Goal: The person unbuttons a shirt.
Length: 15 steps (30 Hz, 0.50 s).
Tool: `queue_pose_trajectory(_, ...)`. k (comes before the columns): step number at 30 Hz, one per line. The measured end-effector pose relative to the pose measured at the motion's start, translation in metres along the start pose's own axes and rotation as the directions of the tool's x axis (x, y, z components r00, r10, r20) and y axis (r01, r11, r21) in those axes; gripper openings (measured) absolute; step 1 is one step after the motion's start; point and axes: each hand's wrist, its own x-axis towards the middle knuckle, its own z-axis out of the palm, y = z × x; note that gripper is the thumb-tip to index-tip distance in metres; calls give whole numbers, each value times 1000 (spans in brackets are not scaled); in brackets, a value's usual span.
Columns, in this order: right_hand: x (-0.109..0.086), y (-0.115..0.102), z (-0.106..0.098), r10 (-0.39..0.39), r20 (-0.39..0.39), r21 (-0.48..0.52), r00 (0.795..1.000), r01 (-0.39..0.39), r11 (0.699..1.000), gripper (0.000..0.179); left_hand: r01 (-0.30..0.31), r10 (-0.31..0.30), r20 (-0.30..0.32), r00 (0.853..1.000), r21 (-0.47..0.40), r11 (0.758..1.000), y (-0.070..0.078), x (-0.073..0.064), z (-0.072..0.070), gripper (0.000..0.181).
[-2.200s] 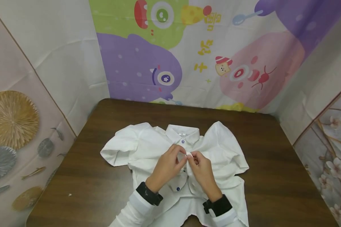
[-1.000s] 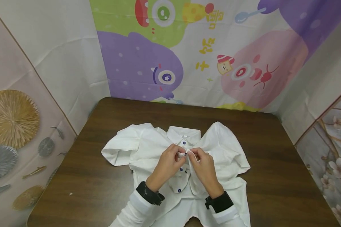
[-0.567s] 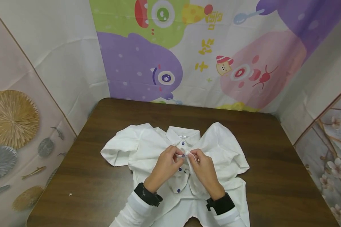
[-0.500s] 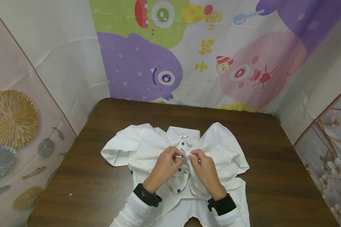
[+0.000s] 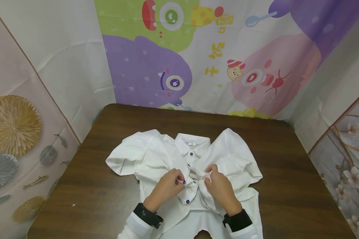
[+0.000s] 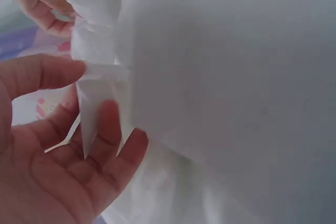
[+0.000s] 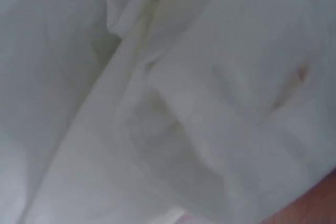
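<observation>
A white short-sleeved shirt [image 5: 155,149] lies front up, its collar at the far side and its lower front parted. Dark blue buttons run down the front, among them a top button [image 5: 191,154] and a bottom button [image 5: 187,201]. My left hand [image 5: 166,187] pinches the left front edge beside a button [image 5: 183,182]; the left wrist view has the thumb [image 6: 55,71] and fingers around the folded cloth. Across the gap my right hand [image 5: 221,189] grips the right front edge, fingers curled into the fabric. White cloth [image 7: 157,129] fills most of the right wrist view, hiding those fingers.
The shirt lies on a brown wooden table [image 5: 287,179] with rounded far corners. A cartoon-printed curtain [image 5: 155,66] hangs behind it, with pale panels at both sides. A small white scrap [image 5: 73,204] lies on the table at the left.
Both hands have moved down the shirt front and farther apart. The second button, earlier between the fingers, now shows uncovered, and the left fingers are at a lower button.
</observation>
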Motion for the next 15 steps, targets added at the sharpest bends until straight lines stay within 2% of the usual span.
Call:
queue_pose_trajectory(3,0,-8,1,-4,-20,5,1000,4,1000,28,-8,7,43,999,16,1000,-6,-2,3,10)
queue_pose_trajectory(6,4,-20,6,-79,-99,29,992,82,996,30,-29,28,58,998,15,999,-7,-3,4,10)
queue_pose_trajectory(7,6,-24,8,-120,-129,38,984,126,991,29,-37,36,60,998,15,999,-8,-3,4,11)
queue_pose_trajectory(10,14,-34,16,-270,-188,9,944,276,961,26,-52,50,69,996,18,998,-8,-3,4,11)
queue_pose_trajectory(13,22,-39,26,-378,-172,-79,910,370,926,25,-67,66,82,995,18,998,-10,-3,4,13)
queue_pose_trajectory(15,28,-40,33,-417,-146,-180,897,391,903,26,-75,73,91,993,13,997,-10,-3,5,14)
